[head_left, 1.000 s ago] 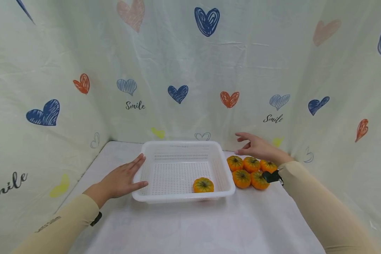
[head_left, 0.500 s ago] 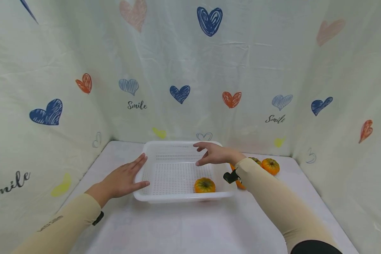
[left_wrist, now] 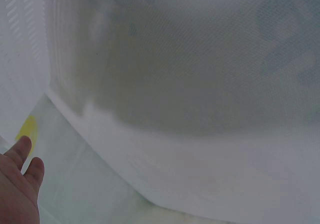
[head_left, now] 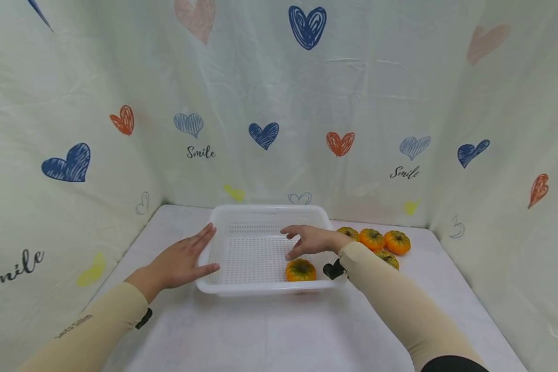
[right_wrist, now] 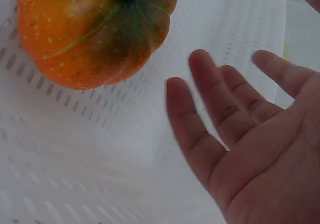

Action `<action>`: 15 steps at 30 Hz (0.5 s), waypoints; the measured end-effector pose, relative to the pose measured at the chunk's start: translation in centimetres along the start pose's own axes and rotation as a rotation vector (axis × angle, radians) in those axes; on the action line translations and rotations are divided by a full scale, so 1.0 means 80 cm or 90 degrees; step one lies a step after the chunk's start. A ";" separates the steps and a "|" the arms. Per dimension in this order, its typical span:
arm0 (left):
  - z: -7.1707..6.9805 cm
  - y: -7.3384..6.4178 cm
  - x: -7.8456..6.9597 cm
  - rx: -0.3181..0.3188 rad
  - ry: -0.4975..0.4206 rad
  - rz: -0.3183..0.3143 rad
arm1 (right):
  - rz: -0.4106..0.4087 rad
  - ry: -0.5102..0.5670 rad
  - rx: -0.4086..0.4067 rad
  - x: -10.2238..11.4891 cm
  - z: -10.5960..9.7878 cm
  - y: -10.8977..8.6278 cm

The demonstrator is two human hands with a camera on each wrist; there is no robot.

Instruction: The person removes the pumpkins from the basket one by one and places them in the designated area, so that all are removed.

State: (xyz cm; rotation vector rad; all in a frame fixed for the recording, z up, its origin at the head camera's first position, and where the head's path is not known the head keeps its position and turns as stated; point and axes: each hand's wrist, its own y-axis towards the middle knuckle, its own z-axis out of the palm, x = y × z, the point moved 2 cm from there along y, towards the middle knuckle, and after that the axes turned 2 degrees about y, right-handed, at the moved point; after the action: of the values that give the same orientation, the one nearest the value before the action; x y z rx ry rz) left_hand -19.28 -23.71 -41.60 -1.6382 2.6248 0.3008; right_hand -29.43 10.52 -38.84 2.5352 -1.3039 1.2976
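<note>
A white perforated plastic basket (head_left: pixel 251 287) stands on the table, with one small orange-and-green pumpkin (head_left: pixel 300 270) in its near right part. My left hand (head_left: pixel 179 261) rests on the basket's left rim, fingers and thumb spread. Over the right part of the basket hovers my right hand (head_left: pixel 313 241), just above and behind the pumpkin, holding nothing. In the right wrist view, that hand's fingers (right_wrist: pixel 200 134) are loosely extended, apart from the pumpkin (right_wrist: pixel 95 34). The left wrist view catches part of the left hand (left_wrist: pixel 20 179) beside the basket wall (left_wrist: pixel 22 59).
Several more pumpkins (head_left: pixel 371 239) lie right of the basket, partly hidden behind the right forearm (head_left: pixel 390 294). A white cloth covers the table (head_left: pixel 269 330). Heart-printed curtains (head_left: pixel 297 93) hang at the back and both sides.
My right hand has moved left from above the pumpkins outside to over the basket, then slightly lower and nearer the pumpkin inside. The left hand stays on the rim.
</note>
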 end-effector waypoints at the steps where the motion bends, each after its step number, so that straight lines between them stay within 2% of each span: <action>1: 0.000 0.000 0.000 -0.002 0.000 0.002 | 0.003 -0.004 0.004 -0.001 0.001 0.000; 15: 0.000 0.001 -0.001 -0.001 -0.001 0.000 | 0.083 0.018 0.090 -0.005 0.005 -0.008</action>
State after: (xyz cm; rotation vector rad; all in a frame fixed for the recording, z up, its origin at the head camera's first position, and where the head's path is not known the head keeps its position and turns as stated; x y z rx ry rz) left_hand -19.27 -23.61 -41.58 -1.6385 2.6237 0.3028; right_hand -28.84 11.03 -39.17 2.5483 -1.4437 1.4965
